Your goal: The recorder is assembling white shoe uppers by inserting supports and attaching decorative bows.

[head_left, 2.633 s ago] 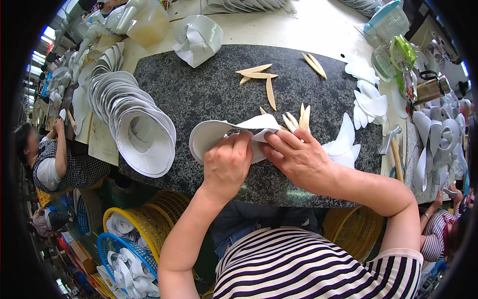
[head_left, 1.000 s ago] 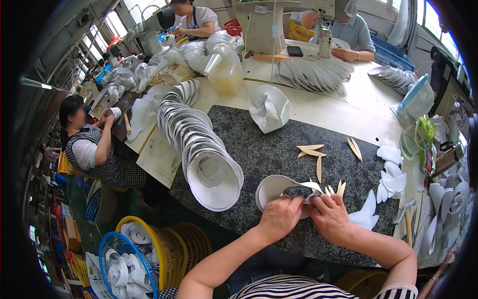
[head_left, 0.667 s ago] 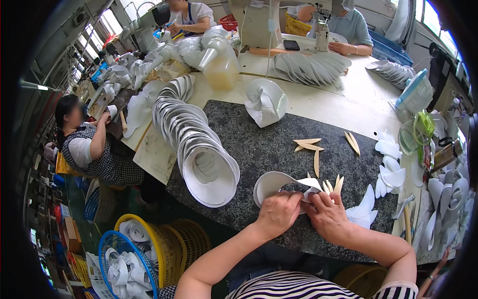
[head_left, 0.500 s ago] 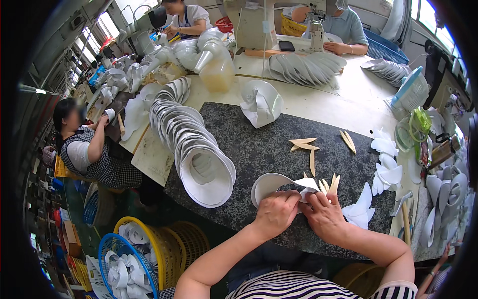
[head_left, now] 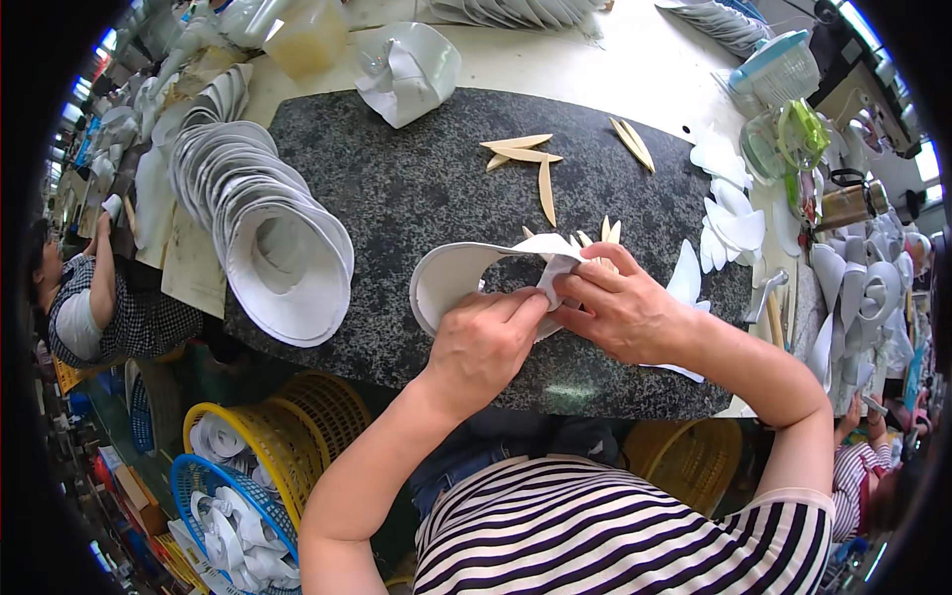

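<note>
White and curled, the piece (head_left: 441,283) is over the near middle of the dark slab (head_left: 397,208), held in both hands with its open ring toward the left; I cannot tell whether it rests on the slab. The left hand (head_left: 481,342) has its fingertips pressed together at the near end of a small fold (head_left: 557,276), and the right hand (head_left: 630,309) pinches the fold's right side, its remaining fingers bent and slightly apart. Compared with half a second ago, the view has tipped down and the far machine has gone out of sight, yet both hands stay on the same edge; more of the fold now shows between them, so the handling still seems centred there. Tan slips (head_left: 610,233) lie just beyond the right hand, close enough to be brushed, with others (head_left: 547,193) farther off. White scraps (head_left: 736,228) spread along the right side, some partly hidden by the right forearm, and a hammer (head_left: 768,283) lies past them. Left of the piece leans a long stack (head_left: 248,208), well apart from the hands; a folded form (head_left: 409,84) sits at the far edge
</note>
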Available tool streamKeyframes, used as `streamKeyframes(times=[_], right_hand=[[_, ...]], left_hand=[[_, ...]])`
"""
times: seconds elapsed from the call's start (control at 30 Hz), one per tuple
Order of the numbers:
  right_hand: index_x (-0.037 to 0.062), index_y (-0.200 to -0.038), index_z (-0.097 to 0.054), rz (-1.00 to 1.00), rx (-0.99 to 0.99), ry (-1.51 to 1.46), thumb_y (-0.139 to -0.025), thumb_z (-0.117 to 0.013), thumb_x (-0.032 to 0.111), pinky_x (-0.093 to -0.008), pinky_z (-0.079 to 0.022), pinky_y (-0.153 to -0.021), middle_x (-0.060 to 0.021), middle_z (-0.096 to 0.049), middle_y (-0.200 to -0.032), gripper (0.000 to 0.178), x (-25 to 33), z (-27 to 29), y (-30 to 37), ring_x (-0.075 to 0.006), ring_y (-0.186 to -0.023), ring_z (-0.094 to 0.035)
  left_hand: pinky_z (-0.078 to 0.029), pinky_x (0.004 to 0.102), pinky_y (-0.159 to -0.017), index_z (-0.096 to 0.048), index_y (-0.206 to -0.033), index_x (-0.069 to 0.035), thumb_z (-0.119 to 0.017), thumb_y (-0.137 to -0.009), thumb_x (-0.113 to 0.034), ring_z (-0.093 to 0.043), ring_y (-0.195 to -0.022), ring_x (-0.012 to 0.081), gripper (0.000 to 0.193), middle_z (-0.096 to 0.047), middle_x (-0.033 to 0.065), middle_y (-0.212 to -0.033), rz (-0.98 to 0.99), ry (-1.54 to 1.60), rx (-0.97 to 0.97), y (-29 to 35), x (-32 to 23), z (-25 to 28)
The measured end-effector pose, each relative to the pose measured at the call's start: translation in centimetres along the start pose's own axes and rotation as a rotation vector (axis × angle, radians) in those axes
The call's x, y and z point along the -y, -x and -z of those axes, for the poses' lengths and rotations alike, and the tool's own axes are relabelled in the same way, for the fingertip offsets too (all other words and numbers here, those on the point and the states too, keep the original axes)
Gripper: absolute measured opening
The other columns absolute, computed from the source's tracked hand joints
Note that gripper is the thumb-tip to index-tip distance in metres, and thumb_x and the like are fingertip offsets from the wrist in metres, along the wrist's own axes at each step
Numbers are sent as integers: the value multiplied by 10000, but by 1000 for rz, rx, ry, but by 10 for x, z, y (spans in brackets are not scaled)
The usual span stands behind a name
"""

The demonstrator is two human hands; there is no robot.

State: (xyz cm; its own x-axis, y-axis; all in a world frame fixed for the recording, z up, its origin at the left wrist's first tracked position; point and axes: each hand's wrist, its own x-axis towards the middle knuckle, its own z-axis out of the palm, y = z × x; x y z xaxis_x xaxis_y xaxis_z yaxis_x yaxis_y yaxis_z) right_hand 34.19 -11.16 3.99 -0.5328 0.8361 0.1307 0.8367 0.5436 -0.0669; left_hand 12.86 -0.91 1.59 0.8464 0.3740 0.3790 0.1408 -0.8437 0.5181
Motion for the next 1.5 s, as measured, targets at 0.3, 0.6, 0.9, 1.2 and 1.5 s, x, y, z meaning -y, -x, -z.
streamKeyframes(times=[0.3,0.6,0.9,1.2,1.5], right_hand=[[38,-1071,-672,-90,23,-105,-826,-640,152,-468,-379,-1042,-72,-666,-1095,272,11,13,25,-185,-1096,-640],[41,-1280,-681,-99,-16,280,-831,-629,160,-362,-399,-1009,-51,-649,-1297,468,51,2,-9,-147,-1270,-578],[-27,-1254,-615,-98,2,124,-839,-638,214,-278,-470,-771,-88,-634,-1201,480,48,-2,-13,-195,-1045,-576],[-51,-1044,-642,-51,-3,-113,-831,-624,141,-371,-568,-779,-154,-631,-1059,287,32,-3,-29,-290,-1031,-619],[0,-1087,-631,-164,28,-294,-863,-622,135,-389,-554,-901,-143,-626,-1134,262,27,-10,-25,-304,-1128,-602]], left_hand=[[-440,273,-640,-712,-969,11,-601,-791,-162,-626,-765,175,271,-700,101,-948,-347,-614,-2,9,-19,-28],[-468,291,-638,-718,-1013,33,-591,-802,-129,-666,-792,205,295,-726,229,-1119,-322,-663,185,32,-17,12],[-467,341,-720,-697,-1074,54,-586,-826,-126,-608,-718,210,327,-714,193,-1021,-212,-650,194,44,-32,15],[-413,365,-727,-665,-969,4,-586,-814,-140,-570,-752,213,226,-589,84,-834,-139,-684,253,28,-36,14],[-405,345,-712,-666,-937,-5,-582,-842,-169,-581,-746,192,208,-619,87,-824,-175,-783,325,18,-47,13]])
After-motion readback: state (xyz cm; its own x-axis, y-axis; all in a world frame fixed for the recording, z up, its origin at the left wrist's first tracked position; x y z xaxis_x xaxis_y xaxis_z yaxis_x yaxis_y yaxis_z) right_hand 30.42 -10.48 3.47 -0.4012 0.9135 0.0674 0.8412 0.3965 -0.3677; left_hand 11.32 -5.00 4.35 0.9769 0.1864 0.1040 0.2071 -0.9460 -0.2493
